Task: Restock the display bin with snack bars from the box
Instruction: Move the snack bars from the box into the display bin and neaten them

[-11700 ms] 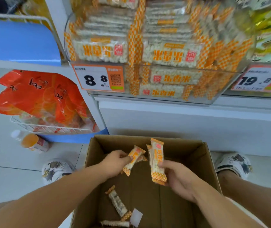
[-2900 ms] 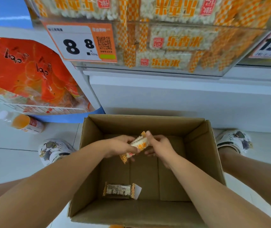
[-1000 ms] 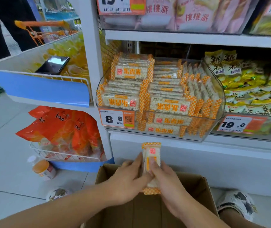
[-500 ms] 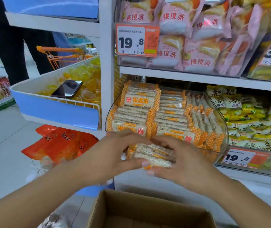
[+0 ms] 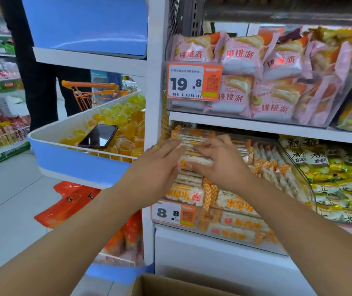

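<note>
snack bars [image 5: 194,160]: white, orange-and-white checked ends | price tag [image 5: 173,213]: white with orange, black "8.8" | pink packs [image 5: 235,60]: red lettering | side bin [image 5: 81,161]: blue front, white rim | phone [image 5: 98,136]: black | box [image 5: 170,285]: brown cardboard

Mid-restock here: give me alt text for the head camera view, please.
Both hands, left hand and right hand, hold snack bars over the stacked clear display bin. The box rim shows below.
</note>
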